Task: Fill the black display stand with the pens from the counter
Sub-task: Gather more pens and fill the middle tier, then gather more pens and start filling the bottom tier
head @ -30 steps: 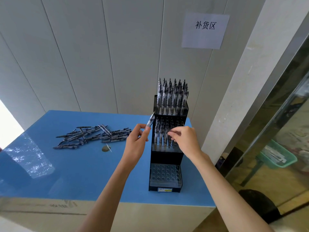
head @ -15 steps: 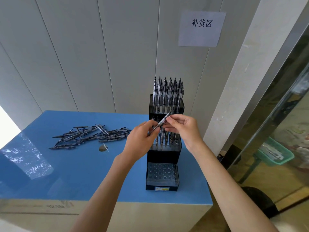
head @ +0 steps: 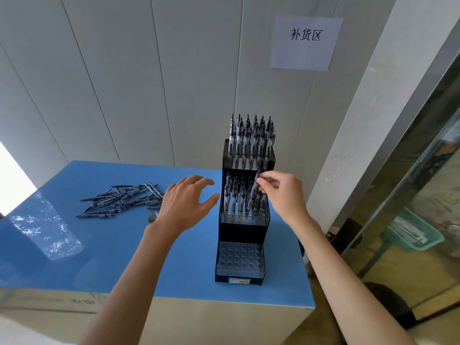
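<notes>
Head view: my right hand [head: 281,192] pinches a pen [head: 253,195] over the black display stand [head: 242,227]'s middle tier.
Left hand [head: 185,204]: spread, empty.
Risk: a tilted tip misses its hole, knocking neighbours.

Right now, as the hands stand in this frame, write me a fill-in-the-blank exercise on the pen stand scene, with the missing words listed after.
1. The right hand pinches a pen over the ____ tier of the black display stand.
2. The stand's ____ tier shows only empty holes.
3. The left hand holds ____, its fingers spread.
4. The loose pens lie on the blue counter to the ____ of the stand.

Missing words: middle; bottom; nothing; left
</notes>
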